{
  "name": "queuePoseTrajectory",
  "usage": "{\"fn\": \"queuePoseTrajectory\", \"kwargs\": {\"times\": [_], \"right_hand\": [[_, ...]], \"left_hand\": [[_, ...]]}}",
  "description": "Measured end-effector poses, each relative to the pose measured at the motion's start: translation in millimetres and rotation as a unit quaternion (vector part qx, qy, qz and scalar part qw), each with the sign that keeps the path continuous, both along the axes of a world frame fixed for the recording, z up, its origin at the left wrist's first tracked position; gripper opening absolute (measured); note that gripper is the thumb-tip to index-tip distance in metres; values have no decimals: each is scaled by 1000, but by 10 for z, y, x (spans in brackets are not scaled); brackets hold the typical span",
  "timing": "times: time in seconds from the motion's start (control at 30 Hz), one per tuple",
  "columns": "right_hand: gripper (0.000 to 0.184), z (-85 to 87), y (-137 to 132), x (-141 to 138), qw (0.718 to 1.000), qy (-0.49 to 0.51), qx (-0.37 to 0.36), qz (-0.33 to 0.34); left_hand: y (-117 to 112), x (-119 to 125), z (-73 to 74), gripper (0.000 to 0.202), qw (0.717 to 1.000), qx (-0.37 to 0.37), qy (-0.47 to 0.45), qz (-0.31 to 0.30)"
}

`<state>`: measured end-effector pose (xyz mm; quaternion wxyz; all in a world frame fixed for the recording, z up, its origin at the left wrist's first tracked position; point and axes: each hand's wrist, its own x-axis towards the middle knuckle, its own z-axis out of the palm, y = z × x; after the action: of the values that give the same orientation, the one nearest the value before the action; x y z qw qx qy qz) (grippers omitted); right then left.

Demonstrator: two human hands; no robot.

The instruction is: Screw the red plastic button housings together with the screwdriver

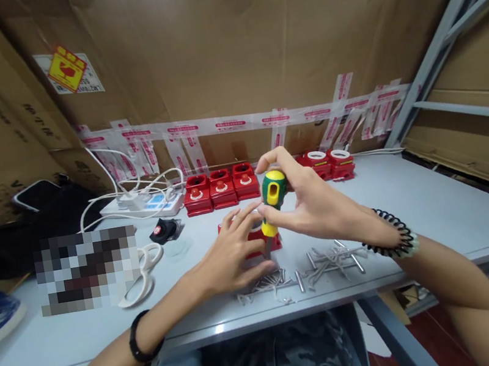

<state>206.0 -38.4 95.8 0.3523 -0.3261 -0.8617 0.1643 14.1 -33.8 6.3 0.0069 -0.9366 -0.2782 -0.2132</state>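
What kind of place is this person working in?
Probably a small assembly bench in a stockroom: cardboard boxes wall the table, identical red units stand in a row, and loose screws lie beside a screwdriver.

A pale grey table [437, 202] carries loose screws [326, 260] near its front edge; behind them, red boxes [221, 188], a power strip [146, 205], scissors [141, 279].
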Motion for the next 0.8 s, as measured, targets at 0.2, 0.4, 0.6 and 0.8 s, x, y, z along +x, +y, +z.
{"fn": "queuePoseTrajectory", "kwargs": {"times": [0.2, 0.4, 0.6, 0.8], "right_hand": [[33, 73, 76, 82, 997, 32, 45, -59], [31, 55, 305, 123, 985, 60, 109, -116], [25, -57, 537, 91, 978, 77, 124, -148], [24, -178, 678, 46, 982, 73, 109, -134]], "left_hand": [[-15, 9, -66, 24, 999, -11, 30, -22], [15, -61, 28, 29, 999, -14, -33, 23], [186, -208, -12, 63, 988, -124, -51, 77], [242, -239, -55, 60, 982, -165, -63, 68]]}}
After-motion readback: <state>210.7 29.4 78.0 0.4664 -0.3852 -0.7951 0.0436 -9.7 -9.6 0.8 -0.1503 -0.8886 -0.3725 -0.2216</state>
